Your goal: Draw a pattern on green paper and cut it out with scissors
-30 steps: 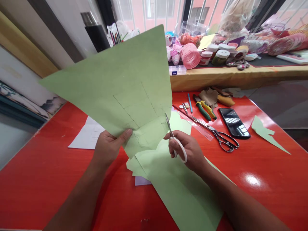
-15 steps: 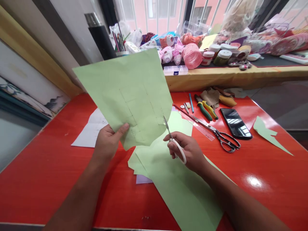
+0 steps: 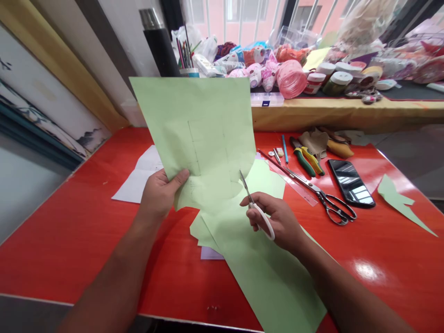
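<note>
My left hand (image 3: 160, 192) pinches the lower left edge of a raised green paper sheet (image 3: 208, 134), its thumb on the front face. Faint pencil lines run down the sheet, and its lower right edge is curved. My right hand (image 3: 275, 219) is closed round the white-handled scissors (image 3: 262, 221), whose blades point up at the sheet's lower right part. Beneath both hands, more green paper (image 3: 267, 273) lies on the red table (image 3: 173, 286), with a bit of lilac paper (image 3: 211, 253) under it.
To the right lie large metal scissors (image 3: 335, 206), a black phone (image 3: 351, 182), green-yellow pliers (image 3: 308, 160) and a green scrap (image 3: 395, 196). A white sheet (image 3: 137, 178) is at left. Behind stand a dark flask (image 3: 161, 51) and a shelf (image 3: 312, 110) with jars.
The held sheet has turned more upright, with its top edge now nearly level. The scissor blades now show slightly apart from the sheet's cut edge. The whole view has shifted a little.
</note>
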### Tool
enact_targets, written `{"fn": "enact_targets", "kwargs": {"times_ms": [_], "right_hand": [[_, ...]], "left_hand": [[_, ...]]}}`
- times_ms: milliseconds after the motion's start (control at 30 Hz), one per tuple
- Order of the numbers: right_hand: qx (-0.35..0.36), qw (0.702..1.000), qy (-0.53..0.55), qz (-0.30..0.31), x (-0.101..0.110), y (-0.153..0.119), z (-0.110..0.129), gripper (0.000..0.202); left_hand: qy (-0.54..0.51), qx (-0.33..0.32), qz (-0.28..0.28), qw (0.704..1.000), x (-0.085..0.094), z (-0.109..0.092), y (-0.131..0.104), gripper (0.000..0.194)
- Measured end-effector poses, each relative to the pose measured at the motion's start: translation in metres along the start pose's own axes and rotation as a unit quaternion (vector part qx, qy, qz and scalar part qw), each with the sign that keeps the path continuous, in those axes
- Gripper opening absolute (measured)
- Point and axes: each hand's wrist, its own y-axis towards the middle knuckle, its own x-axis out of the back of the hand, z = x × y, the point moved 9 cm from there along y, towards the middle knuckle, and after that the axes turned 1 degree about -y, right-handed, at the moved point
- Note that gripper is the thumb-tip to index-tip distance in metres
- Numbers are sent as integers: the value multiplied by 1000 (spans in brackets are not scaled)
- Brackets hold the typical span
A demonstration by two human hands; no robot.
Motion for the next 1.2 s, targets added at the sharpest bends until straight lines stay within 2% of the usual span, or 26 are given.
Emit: {"fn": "enact_targets", "kwargs": {"times_ms": [367,633,933,1200], "right_hand": [[-9,1000,-19,16,-3,0,-3,38],[-19,999,-30,24,-5,-1,-3,35],[-31,998,-33,31,-6,-1,-6,35],[-32,998,-34,35,-5,-2,-7,37]], "left_hand": [[21,-28,-2,999,12,-8,6,49],[37,-37,-8,999,16,-10,8,33],[35,-44,-8,998,14,-18,7,29],[44,-49,9,998,15,-15,7,28]]}}
